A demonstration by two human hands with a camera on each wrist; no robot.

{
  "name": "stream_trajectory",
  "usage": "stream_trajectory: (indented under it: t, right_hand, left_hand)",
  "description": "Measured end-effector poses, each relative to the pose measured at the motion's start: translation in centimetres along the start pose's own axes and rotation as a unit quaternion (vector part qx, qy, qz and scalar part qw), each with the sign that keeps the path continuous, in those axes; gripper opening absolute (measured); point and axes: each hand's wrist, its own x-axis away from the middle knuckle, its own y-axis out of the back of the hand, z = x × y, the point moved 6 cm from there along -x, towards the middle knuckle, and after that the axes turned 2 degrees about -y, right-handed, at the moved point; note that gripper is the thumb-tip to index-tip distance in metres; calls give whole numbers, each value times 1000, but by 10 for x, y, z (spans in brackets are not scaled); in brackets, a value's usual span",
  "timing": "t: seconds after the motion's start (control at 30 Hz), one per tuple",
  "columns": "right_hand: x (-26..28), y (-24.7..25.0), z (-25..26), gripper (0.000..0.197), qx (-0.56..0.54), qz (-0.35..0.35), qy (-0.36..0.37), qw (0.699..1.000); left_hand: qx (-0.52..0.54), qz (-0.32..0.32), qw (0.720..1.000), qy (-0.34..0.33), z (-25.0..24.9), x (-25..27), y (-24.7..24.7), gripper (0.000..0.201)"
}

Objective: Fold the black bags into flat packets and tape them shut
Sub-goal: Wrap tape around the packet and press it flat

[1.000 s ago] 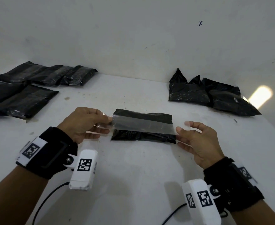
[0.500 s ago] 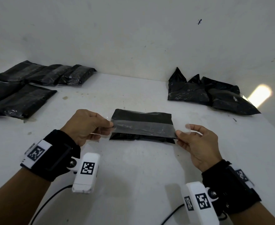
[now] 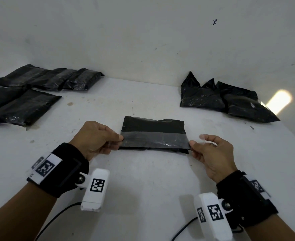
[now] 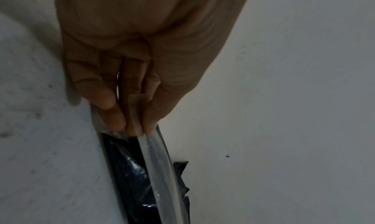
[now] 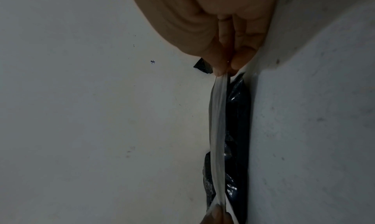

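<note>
Hands: my left hand (image 3: pixel 96 138) and right hand (image 3: pixel 211 154) sit nearest me, at 7 and 5 o'clock of the packet.
Left grip: I see thumb and fingers pinching the tape strip (image 3: pixel 155 140) by its left end.
Right grip: pinching the strip's right end, other fingers loose.
Tape: clear, stretched across the folded black packet (image 3: pixel 153 125), just over it.
Packet: flat at tabletop (image 3: pixel 143 180) centre.
Far left, 10 o'clock: taped packets (image 3: pixel 28 94).
Far right, 2 o'clock: unfolded black bags (image 3: pixel 221 100) by the wall.
</note>
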Motion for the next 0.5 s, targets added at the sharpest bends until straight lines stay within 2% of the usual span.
stream_trajectory:
  t: [0.1, 0.2, 0.37, 0.5]
  right_hand:
    - [-2, 0, -1, 32, 8, 3, -2, 1000]
    - [-4, 2, -2, 34, 43, -3, 9, 999]
    - [-3, 4, 6, 33, 166, -21, 75, 983]
    - [0, 1, 10, 33, 219, -12, 107, 970]
  left_hand:
    - [-11, -5, 1000, -8, 0, -2, 0, 22]
    - [-21, -6, 1000, -10, 1, -4, -1, 21]
    - [-46, -14, 999, -15, 1, -6, -2, 16]
    - [-74, -28, 997, -21, 2, -10, -3, 15]
